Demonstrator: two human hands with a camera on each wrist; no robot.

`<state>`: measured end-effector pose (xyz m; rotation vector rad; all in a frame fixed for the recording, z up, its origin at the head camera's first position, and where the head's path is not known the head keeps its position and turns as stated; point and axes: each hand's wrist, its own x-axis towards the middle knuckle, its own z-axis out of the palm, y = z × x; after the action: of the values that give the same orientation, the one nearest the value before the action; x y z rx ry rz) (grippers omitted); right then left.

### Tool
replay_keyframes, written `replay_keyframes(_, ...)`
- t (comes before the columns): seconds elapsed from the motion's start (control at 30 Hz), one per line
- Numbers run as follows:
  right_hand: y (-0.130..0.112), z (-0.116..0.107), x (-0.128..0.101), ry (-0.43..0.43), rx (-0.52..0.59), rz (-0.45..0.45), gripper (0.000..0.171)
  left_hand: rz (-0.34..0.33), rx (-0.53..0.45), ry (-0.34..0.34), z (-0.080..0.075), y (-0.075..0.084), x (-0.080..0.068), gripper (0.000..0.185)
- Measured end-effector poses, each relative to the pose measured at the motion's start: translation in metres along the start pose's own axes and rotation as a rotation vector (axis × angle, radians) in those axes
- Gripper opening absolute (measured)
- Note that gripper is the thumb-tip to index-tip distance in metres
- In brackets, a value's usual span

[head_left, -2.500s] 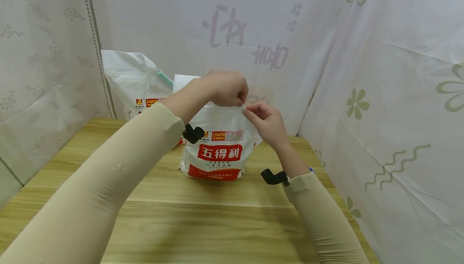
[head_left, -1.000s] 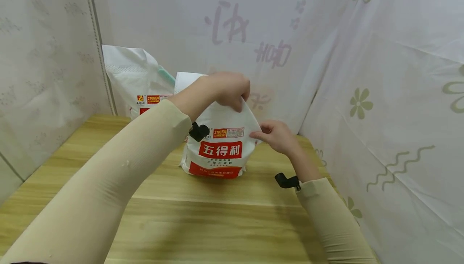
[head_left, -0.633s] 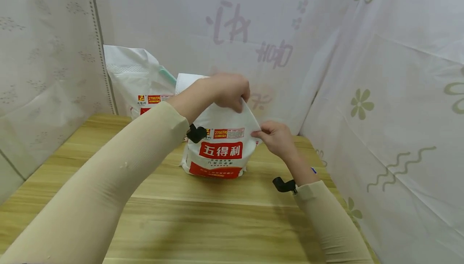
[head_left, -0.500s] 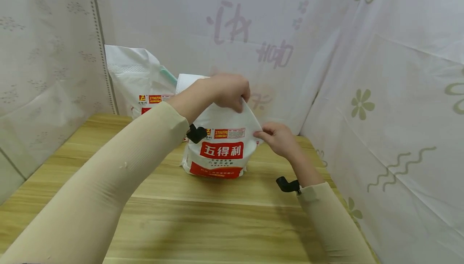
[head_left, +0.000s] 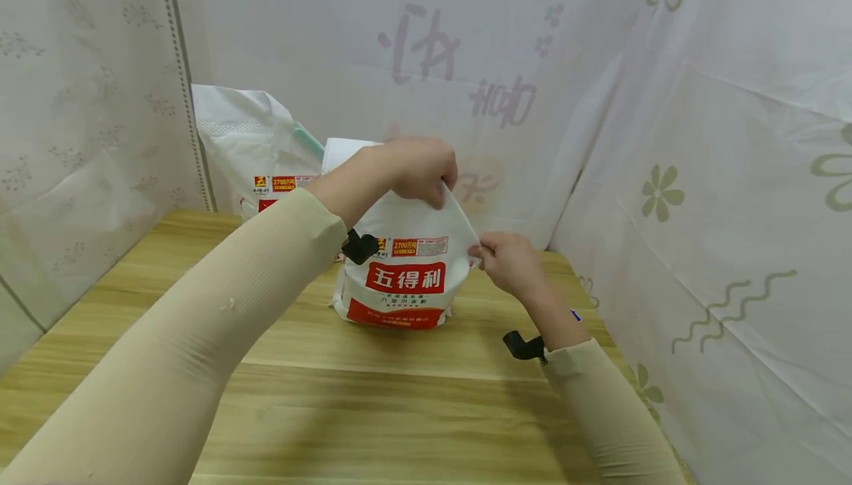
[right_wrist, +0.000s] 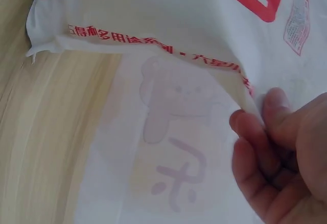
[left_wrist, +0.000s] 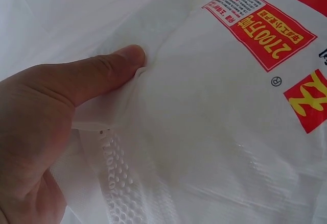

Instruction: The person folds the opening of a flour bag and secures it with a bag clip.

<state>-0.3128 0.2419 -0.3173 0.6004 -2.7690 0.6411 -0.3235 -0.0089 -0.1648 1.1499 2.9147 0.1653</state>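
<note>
A white flour bag [head_left: 404,270] with red label panels and red characters stands upright on the wooden worktop [head_left: 373,396], toward its far side and roughly at the middle of the scene. Its base rests on the boards; its top is drawn up into a peak. The left hand [head_left: 416,167] grasps that peak from above, its grip closed on the bag's upper edge; in the left wrist view the thumb [left_wrist: 102,71] presses a fold of the white film, with a perforated strip visible just below it. The right hand [head_left: 509,263] pinches the bag's right edge partway down, fingers curled onto the seam; the right wrist view shows the fingertips [right_wrist: 255,132] clamping the thin side edge, along which a line of small red print runs. Both forearms are covered by beige sleeves [head_left: 200,337], each with a small black device at the wrist. A second white bag [head_left: 249,148] of the same make stands behind and to the left, at the far left corner of the worktop, partly hidden by the left forearm. Pale patterned sheeting [head_left: 699,174] encloses the worktop on the left, far and right sides, printed with flower and wave motifs.
</note>
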Motion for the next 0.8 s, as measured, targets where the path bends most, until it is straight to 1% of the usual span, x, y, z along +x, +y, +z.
replay_keyframes(0.07,0.001,0.003,0.000,0.034,-0.011,-0.025,0.017,0.000,-0.002,-0.001,0.001,0.000,0.001,0.006)
replay_keyframes(0.1,0.001,0.002,0.000,0.032,-0.008,-0.029,0.016,0.001,-0.005,-0.001,0.001,0.000,0.001,0.006)
replay_keyframes(0.2,0.002,-0.004,0.003,-0.021,0.003,-0.014,0.017,0.003,-0.013,-0.002,-0.001,0.000,0.000,0.006)
replay_keyframes(0.27,0.001,-0.008,0.005,-0.067,0.039,0.003,0.021,0.003,-0.018,-0.001,-0.001,-0.001,0.000,0.006)
replay_keyframes(0.33,0.000,-0.011,0.006,-0.082,0.091,0.017,0.025,0.002,-0.023,-0.003,-0.001,-0.002,-0.001,0.006)
replay_keyframes(0.4,-0.001,-0.010,0.007,-0.056,0.145,0.011,0.026,0.003,-0.023,0.000,-0.001,-0.003,-0.001,0.006)
replay_keyframes(0.47,-0.003,-0.008,0.007,-0.005,0.178,-0.007,0.024,0.007,-0.025,0.000,-0.001,-0.003,0.000,0.006)
replay_keyframes(0.53,-0.005,-0.005,0.008,0.065,0.173,-0.037,0.019,0.007,-0.024,0.005,-0.001,-0.004,0.000,0.006)
replay_keyframes(0.6,-0.007,-0.003,0.008,0.116,0.142,-0.063,0.017,0.008,-0.026,0.007,-0.001,-0.004,0.000,0.006)
replay_keyframes(0.67,-0.008,-0.002,0.010,0.134,0.111,-0.071,0.017,0.007,-0.028,0.004,-0.001,-0.004,0.000,0.007)
replay_keyframes(0.7,-0.009,-0.002,0.010,0.129,0.106,-0.072,0.018,0.006,-0.030,0.003,-0.001,-0.005,0.000,0.007)
replay_keyframes(0.8,-0.011,-0.005,0.013,0.082,0.132,-0.052,0.022,0.003,-0.046,-0.004,-0.001,-0.005,0.001,0.008)
